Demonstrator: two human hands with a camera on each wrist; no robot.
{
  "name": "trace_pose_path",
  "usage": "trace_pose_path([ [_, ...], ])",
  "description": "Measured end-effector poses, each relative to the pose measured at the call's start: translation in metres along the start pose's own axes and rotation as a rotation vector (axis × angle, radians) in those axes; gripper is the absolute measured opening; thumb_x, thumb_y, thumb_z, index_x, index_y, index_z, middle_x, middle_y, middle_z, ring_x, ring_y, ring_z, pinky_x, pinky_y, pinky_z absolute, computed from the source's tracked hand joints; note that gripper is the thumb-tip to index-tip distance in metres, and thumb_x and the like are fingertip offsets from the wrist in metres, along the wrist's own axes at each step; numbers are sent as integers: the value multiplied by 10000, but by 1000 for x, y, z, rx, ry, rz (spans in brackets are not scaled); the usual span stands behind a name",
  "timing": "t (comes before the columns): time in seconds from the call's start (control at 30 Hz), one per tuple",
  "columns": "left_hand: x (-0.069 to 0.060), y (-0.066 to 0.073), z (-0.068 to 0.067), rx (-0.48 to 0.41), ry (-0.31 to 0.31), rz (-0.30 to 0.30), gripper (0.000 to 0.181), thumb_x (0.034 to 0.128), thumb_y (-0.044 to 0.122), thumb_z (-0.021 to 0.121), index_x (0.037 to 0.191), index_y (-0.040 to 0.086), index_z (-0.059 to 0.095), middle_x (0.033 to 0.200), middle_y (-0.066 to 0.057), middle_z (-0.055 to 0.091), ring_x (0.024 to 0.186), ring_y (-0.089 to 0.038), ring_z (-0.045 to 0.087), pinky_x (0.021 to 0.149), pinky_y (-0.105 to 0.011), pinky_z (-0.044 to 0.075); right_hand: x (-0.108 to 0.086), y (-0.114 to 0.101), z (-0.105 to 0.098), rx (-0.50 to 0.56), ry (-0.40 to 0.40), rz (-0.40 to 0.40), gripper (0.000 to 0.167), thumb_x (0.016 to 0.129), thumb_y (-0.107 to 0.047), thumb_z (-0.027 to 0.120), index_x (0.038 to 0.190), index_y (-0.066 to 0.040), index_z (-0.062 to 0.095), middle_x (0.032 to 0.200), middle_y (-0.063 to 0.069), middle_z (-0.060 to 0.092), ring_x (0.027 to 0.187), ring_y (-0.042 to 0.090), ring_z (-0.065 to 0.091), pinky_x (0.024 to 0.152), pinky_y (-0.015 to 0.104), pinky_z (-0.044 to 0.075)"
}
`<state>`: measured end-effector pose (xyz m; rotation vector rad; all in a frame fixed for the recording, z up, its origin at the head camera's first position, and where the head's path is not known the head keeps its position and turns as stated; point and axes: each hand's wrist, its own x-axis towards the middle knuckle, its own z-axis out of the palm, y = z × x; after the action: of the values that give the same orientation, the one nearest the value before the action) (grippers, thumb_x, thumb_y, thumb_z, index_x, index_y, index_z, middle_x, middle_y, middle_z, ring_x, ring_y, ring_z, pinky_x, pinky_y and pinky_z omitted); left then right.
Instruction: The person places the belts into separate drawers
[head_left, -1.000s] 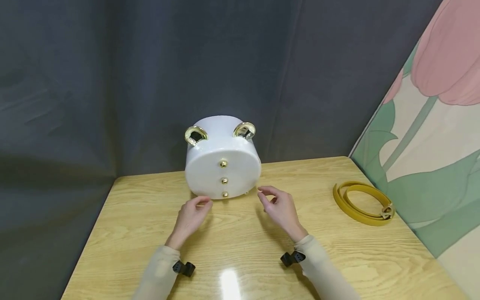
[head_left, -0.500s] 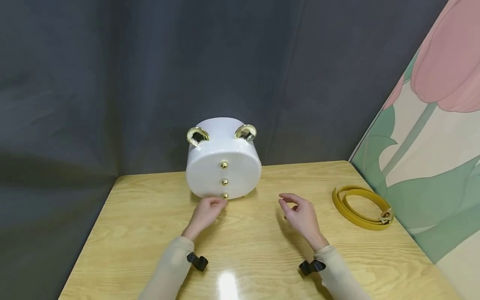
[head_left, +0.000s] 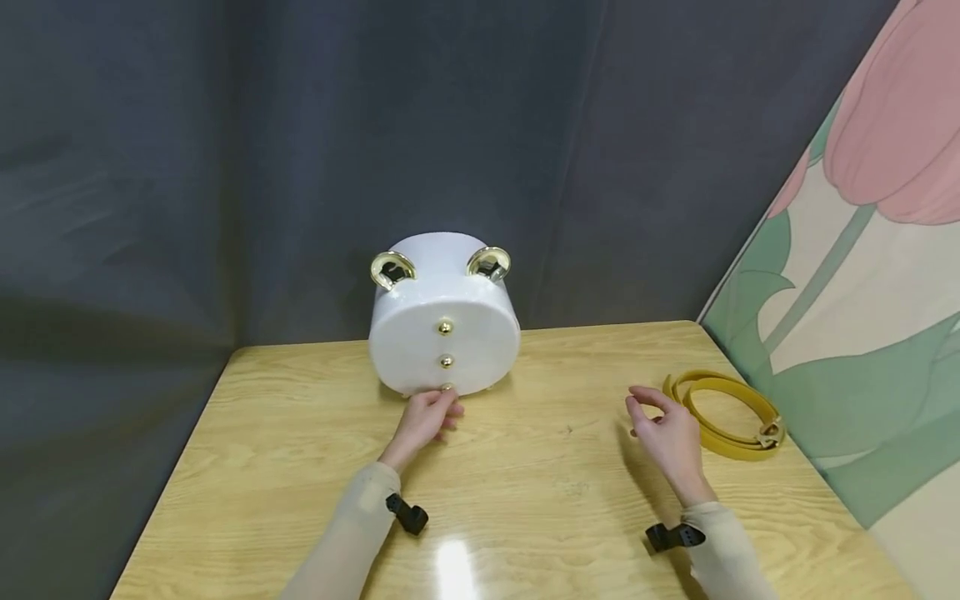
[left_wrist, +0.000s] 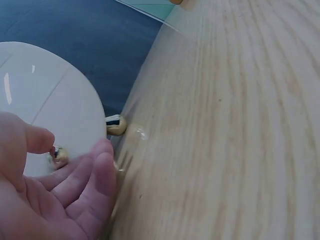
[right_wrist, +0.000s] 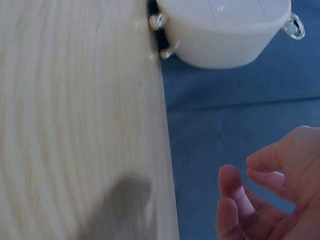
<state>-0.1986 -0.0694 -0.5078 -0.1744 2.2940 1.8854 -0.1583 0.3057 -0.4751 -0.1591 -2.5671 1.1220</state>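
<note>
A white rounded box with two gold ear-shaped rings and gold knobs down its front stands at the back of the table. The left hand is at the box's lower front edge; in the left wrist view its thumb is beside a gold knob, and the other fingers lie along the box's lower edge, hardly bent. Over the table to the right, the right hand holds nothing, its fingers loosely bent, just left of a coiled yellow strap. The right wrist view shows the right hand away from the box.
The wooden table meets a dark curtain at the back. On the right hangs a cloth with pink and green flower shapes. Each forearm wears a black wrist camera.
The left hand has moved right and forward to the box's lowest knob. The right hand has moved away rightward, near the strap. The box stays in place.
</note>
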Motion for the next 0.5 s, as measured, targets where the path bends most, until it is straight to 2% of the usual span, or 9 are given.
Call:
trace_pose_path([
  [0.07, 1, -1, 0, -17, 8, -7, 458, 1100, 385, 521, 1196, -10, 731, 1060, -94, 790, 773, -112, 679, 586, -242, 565, 0, 8, -5, -21, 3, 8, 355, 1063, -325, 644, 1317, -100, 746, 1205, 175, 791, 655, 263, 772, 440, 275, 466],
  [0.17, 1, -2, 1, -12, 11, -15, 470, 1111, 404, 514, 1179, -5, 736, 1025, -77, 790, 756, -102, 676, 577, -247, 569, -3, 20, -15, -67, 4, 37, 410, 1072, -348, 621, 1369, -79, 712, 1106, 218, 800, 587, 174, 720, 432, 294, 440],
  [0.23, 2, -3, 1, 6, 17, -24, 476, 1109, 413, 519, 1163, 2, 752, 993, -59, 795, 736, -90, 674, 569, -248, 573, -4, 27, -21, -111, 23, 52, 421, 1068, -341, 626, 1383, -71, 701, 1143, 241, 783, 577, 111, 666, 472, 295, 438],
  [0.3, 3, -3, 0, 20, 31, -21, 477, 1101, 418, 536, 1155, 4, 766, 962, -49, 800, 717, -78, 672, 559, -243, 570, -3, 32, -25, -146, 44, 55, 433, 1063, -332, 630, 1401, -67, 687, 1206, 263, 754, 612, 108, 644, 543, 311, 455],
  [0.37, 5, -1, -2, 16, 49, -19, 474, 1088, 423, 560, 1143, 6, 778, 937, -50, 806, 696, -74, 675, 545, -237, 562, 1, 35, -28, -172, 64, 51, 449, 1057, -320, 635, 1419, -56, 670, 1297, 277, 706, 690, 178, 665, 638, 359, 492],
  [0.4, 5, 0, -3, 14, 56, -19, 471, 1080, 427, 573, 1138, 10, 784, 924, -50, 809, 686, -72, 678, 540, -234, 559, 3, 37, -29, -180, 68, 51, 463, 1057, -315, 633, 1432, -45, 656, 1373, 279, 671, 765, 241, 699, 702, 404, 517],
  [0.5, 3, -4, -5, -7, 63, -31, 474, 1064, 438, 598, 1133, 12, 794, 892, -49, 809, 668, -71, 686, 529, -232, 553, 4, 41, -31, -188, 35, 102, 534, 1062, -323, 610, 1494, -10, 581, 1431, 298, 634, 1041, 463, 700, 867, 578, 530],
])
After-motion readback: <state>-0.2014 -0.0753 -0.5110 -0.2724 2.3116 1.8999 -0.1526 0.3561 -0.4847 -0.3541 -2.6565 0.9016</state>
